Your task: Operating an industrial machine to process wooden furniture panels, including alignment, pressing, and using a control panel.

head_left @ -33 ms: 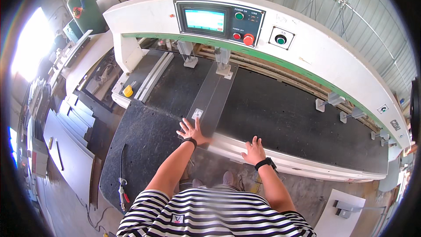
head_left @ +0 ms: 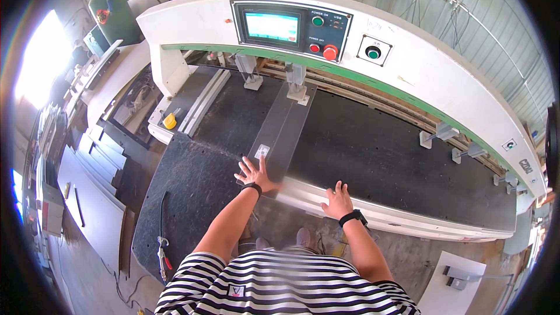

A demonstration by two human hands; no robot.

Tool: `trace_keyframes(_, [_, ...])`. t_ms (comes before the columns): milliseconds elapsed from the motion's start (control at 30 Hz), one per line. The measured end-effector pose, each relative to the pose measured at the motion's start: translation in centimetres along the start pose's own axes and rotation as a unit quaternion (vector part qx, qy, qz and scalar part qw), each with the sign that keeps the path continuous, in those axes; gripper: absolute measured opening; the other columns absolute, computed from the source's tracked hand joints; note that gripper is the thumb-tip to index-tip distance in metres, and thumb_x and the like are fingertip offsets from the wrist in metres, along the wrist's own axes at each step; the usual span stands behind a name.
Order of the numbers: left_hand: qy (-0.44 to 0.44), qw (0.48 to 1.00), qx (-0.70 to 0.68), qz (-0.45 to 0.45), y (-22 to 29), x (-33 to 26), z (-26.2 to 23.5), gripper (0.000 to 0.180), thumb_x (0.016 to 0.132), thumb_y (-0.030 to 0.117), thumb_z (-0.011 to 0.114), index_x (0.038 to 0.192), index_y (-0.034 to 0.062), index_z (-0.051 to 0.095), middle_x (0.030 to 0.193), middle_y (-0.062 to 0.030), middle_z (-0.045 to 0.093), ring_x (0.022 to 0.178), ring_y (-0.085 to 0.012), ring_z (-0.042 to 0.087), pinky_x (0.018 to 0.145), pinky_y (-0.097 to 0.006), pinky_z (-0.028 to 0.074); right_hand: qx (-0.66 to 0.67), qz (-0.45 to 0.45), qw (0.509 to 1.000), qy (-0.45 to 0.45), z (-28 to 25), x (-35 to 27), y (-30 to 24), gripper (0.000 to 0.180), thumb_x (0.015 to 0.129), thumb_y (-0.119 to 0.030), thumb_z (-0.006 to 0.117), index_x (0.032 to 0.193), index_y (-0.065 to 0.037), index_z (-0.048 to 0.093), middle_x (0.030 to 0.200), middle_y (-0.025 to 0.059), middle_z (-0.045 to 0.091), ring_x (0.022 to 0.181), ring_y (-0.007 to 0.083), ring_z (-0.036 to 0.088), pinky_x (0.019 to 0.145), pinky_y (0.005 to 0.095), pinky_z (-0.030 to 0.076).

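My left hand [head_left: 258, 176] lies with fingers spread on the near end of a long, narrow dark grey panel [head_left: 287, 131]. A small white label [head_left: 262, 151] sits on the panel just beyond the fingertips. The panel runs away from me across the black bed [head_left: 373, 146] of a large machine, its far end at a grey press foot [head_left: 297, 92]. My right hand [head_left: 338, 201] rests at the bed's white front edge [head_left: 402, 211], fingers apart and holding nothing.
Over the bed spans a white and green beam [head_left: 420, 58] with a screen [head_left: 272, 26] and buttons. A metal guide rail [head_left: 205, 102] and yellow tape measure [head_left: 170, 121] are at left. An air blow gun [head_left: 164, 254] hangs by the black table's left edge. White boards [head_left: 96, 204] stand further left.
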State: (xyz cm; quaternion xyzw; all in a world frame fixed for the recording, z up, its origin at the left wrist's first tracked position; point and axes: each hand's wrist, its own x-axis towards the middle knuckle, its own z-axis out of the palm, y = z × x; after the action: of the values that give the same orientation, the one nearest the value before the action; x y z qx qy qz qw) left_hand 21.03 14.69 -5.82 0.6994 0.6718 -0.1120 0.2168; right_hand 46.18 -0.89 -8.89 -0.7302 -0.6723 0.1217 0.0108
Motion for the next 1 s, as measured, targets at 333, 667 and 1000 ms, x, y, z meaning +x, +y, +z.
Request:
trace_keyframes(333, [-0.014,0.998,0.052,0.014,0.3,0.3,-0.7,0.141,0.047,0.073,0.079,0.153,0.0268,0.0,0.15,-0.0388,-0.005,0.138,-0.0567,0.005,0.1,-0.071,0.02,0.027,-0.008,0.999,0.036,-0.4,-0.5,-0.1,0.053,0.076,-0.035,0.071,0.115,-0.002,0.058,0.138,0.0375,0.035,0.126,0.057,0.035,0.105,0.0529,0.036])
trace_keyframes(667, [0.059,0.908,0.312,0.272,-1.7,4.1,-5.2,0.105,0.064,0.048,0.08,0.15,0.0315,0.021,0.154,-0.0232,0.015,0.141,-0.0442,0.017,0.104,-0.072,0.019,0.095,-0.005,0.986,0.138,-1.9,-0.1,6.6,0.073,0.07,-0.026,0.079,0.13,-0.005,0.043,0.142,0.0233,0.037,0.127,0.0402,0.041,0.105,0.0495,0.035])
trace_keyframes(1000, [0.076,0.938,-0.17,0.292,5.3,1.7,3.2,0.056,0.076,0.024,0.071,0.122,-0.0006,0.052,0.114,-0.0213,0.056,0.104,-0.0382,0.053,0.089,-0.049,0.045,0.059,0.07,0.996,0.019,-7.0,2.7,13.9,0.095,0.067,-0.047,0.08,0.146,-0.023,0.032,0.152,0.0232,0.025,0.139,0.0408,0.027,0.108,0.0616,0.024])
